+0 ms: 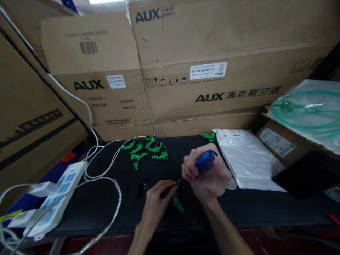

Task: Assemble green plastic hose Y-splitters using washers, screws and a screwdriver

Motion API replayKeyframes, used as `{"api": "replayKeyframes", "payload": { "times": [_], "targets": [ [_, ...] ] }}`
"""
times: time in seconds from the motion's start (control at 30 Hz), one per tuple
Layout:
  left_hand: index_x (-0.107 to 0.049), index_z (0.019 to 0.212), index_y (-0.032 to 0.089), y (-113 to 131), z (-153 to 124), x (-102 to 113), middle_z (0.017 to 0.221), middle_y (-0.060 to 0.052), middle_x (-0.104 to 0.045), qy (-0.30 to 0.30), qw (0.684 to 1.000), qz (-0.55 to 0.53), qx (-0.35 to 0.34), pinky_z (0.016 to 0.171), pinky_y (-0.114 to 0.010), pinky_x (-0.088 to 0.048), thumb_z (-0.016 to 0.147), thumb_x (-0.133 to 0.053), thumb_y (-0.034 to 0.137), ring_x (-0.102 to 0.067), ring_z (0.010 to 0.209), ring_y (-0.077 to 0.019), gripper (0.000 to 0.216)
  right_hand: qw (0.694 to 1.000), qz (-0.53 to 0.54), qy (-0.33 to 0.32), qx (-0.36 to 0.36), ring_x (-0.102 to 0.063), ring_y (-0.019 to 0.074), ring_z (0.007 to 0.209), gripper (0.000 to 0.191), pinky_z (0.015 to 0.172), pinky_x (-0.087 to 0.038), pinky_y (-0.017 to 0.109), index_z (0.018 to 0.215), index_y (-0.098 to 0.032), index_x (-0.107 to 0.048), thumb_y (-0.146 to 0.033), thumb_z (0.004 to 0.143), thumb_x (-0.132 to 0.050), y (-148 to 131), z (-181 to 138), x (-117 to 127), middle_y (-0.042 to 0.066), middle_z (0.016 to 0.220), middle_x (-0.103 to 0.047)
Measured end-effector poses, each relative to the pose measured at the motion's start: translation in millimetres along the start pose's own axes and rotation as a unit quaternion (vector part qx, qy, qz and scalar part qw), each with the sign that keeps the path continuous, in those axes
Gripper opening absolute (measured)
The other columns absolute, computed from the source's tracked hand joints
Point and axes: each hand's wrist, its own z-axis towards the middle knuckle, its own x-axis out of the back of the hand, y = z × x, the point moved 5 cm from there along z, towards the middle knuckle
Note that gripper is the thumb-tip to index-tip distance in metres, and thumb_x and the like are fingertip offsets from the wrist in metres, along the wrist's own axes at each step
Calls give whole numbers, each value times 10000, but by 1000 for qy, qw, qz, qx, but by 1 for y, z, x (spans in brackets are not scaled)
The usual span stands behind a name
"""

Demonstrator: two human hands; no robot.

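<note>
My right hand [209,177] is wrapped round the blue handle of a screwdriver [206,160]. Its thin shaft, mostly hidden by my fingers, points left and down towards a green Y-shaped hose fitting [176,202]. My left hand [156,198] pinches that fitting at its upper end, on the black table. Fingers cover part of the fitting, so I cannot tell whether the screwdriver's tip touches it. Left of my left hand lie a small black part and a few tiny screws [145,185].
Several more green fittings [136,156] lie at the back of the table, with one apart [208,136]. A white power strip [57,198] and cables take up the left. A white plastic bag [247,157] and a carton [278,140] stand right; large AUX boxes [172,92] wall the back.
</note>
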Motion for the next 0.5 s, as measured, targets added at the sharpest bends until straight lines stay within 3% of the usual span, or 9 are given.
{"api": "replayKeyframes", "payload": {
  "times": [0.5],
  "targets": [
    [-767, 980, 196, 2, 1, -1, 977, -31, -801, -7, 1000, -5, -13, 855, -244, -619, 898, -735, 121, -777, 884, -167, 115, 999, -24, 13, 34, -274, 72, 348, 320, 314, -270, 168, 791, -237, -615, -476, 966, -493, -9, 5, 3, -83, 510, -376]
  ]
}}
